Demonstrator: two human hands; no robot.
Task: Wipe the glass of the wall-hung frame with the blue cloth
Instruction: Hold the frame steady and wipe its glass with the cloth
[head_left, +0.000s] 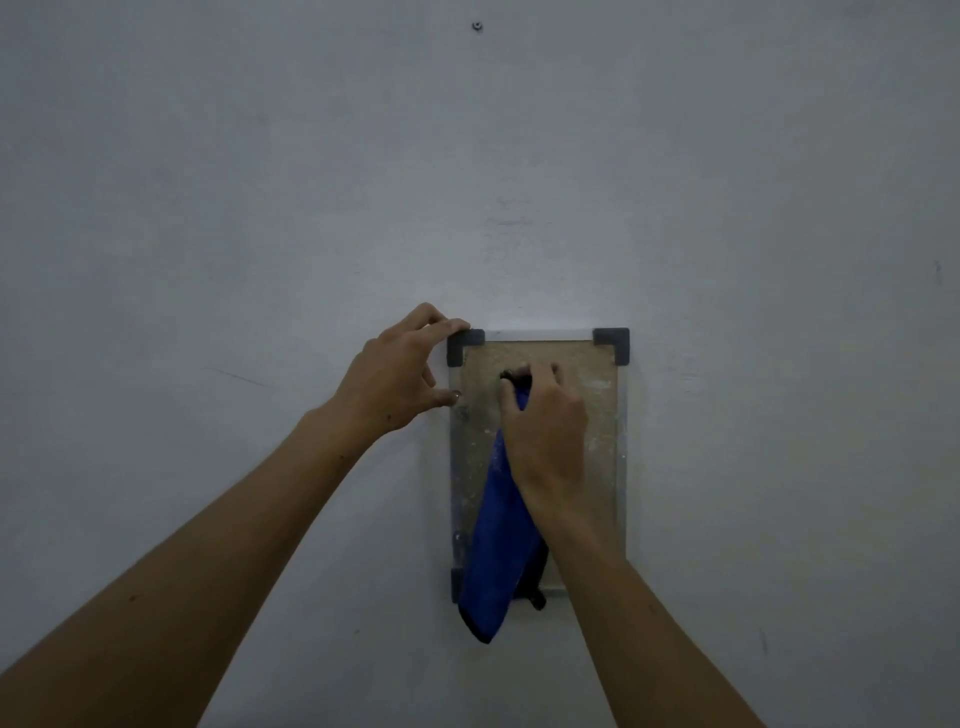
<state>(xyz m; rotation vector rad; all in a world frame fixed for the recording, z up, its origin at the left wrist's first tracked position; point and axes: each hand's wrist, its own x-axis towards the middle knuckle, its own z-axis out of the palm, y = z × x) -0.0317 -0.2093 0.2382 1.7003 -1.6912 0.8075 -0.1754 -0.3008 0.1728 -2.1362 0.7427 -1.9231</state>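
Right hand (545, 421), in the head view, gripped the bunched blue cloth (496, 545) and pressed it against the upper glass (597, 415) of the wall-hung frame (612, 340), the rest of the cloth hanging down past the bottom edge. Left hand (400, 374) pinched the frame's top-left corner, steadying it. Glass looked dusty and speckled nearly all over (lower part hidden by cloth), so I judged wiping barely begun.
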